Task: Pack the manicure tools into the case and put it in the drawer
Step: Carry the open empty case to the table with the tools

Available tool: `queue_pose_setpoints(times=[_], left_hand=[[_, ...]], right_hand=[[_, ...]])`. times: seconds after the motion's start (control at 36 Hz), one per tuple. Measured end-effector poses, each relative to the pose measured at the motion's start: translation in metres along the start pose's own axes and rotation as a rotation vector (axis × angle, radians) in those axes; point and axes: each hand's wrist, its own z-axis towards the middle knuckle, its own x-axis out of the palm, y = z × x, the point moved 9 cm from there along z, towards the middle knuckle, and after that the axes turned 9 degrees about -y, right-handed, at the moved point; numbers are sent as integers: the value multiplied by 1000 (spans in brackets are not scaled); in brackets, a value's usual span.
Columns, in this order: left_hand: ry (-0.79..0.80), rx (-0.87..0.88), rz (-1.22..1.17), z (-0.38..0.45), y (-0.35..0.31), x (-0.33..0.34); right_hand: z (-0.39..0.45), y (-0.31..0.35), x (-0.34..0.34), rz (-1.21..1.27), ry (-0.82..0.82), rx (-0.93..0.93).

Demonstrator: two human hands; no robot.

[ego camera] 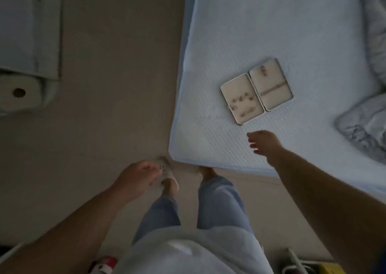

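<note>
A beige manicure case (pixel 256 90) lies opened flat on the pale blue mattress (pixel 271 33), its two halves side by side. Dark elastic loops and small marks show inside both halves; the frame is too blurred to make out any tools. My right hand (pixel 264 143) hovers over the mattress just in front of the case, fingers loosely spread, holding nothing. My left hand (pixel 137 178) hangs low over the floor beside the mattress corner, fingers relaxed and empty.
A crumpled grey blanket (pixel 363 131) lies at the mattress's right side. White furniture (pixel 29 29) and a paper roll (pixel 19 94) stand at the far left across the beige floor (pixel 114 85). My legs and feet are at the mattress corner.
</note>
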Motion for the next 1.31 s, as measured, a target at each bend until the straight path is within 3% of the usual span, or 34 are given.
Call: queue_pose_setpoints(times=[0.11, 0.22, 0.33, 0.47, 0.64, 0.86, 1.0, 1.11, 1.19, 1.25, 1.31], left_hand=[[-16, -11, -86, 30, -11, 23], [-7, -49, -127, 49, -10, 39], [-5, -86, -122, 56, -11, 42], [-5, -69, -99, 47, -24, 30], [-22, 1, -88, 19, -43, -3], [-78, 160, -104, -32, -65, -84], [-166, 279, -209, -41, -67, -151], [-290, 352, -293, -39, -60, -216], [-341, 447, -203, -32, -51, -263], [-261, 470, -205, -23, -45, -285], [-70, 427, -305, -12, -36, -298]], right_hand=[[47, 24, 0, 51, 40, 109], [77, 25, 4, 244, -46, 188], [77, 13, 12, 407, -133, 262], [56, 17, 14, 469, -111, 240], [14, 39, -8, 381, -100, 55], [-98, 101, -24, -122, -84, -361], [-188, 158, 2, -304, 76, -606], [-246, 194, 41, -325, 196, -682], [-290, 224, 85, -293, 321, -712], [-316, 244, 115, -260, 395, -705], [-335, 263, 145, -233, 425, -685]])
